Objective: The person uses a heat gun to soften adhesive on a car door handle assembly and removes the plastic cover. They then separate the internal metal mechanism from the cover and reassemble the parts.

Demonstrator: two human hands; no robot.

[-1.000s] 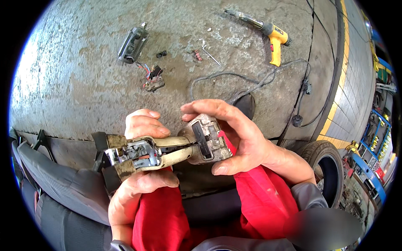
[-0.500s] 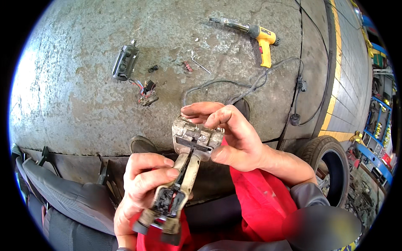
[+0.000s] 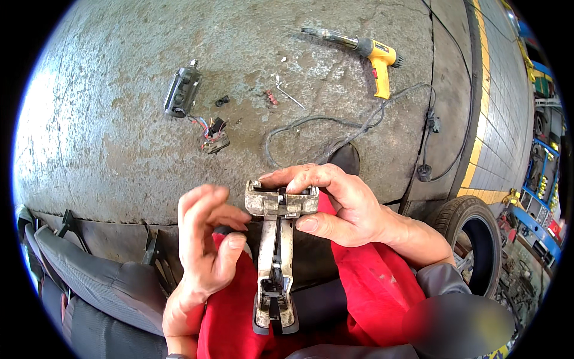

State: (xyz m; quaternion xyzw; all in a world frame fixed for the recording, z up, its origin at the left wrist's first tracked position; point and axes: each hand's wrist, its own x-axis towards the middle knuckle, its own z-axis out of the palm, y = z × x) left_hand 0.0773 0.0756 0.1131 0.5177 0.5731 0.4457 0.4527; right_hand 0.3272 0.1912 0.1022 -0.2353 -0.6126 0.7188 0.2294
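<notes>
Grime covers pretty much the whole metal bracket, a long dirty casting with a blocky, pale crusted head on top and a dark plastic-looking foot at the bottom, hanging upright over the person's red-trousered lap. The right hand has its fingers closed around the head, thumb pressed under the block and the other fingers draped over its top edge. The left hand is loosely curled and open just beside the stem, holding nothing; whether a fingertip brushes the metal is hard to call. For a steady look at this part, the judgement would be to keep that right-hand pinch firm on the head and bring the left under the stem for support (the bottom end looks heavy and could swing). Textures: rough pitted concrete floor, stained and patchy. On it, well apart from the hands, lie a black oblong housing with a small connector on red and blue wires next to it, a yellow power tool with a dark cable looping toward the person, and a bent bit of wire. A grey fabric car seat sits at lower left, a tyre at right.
</notes>
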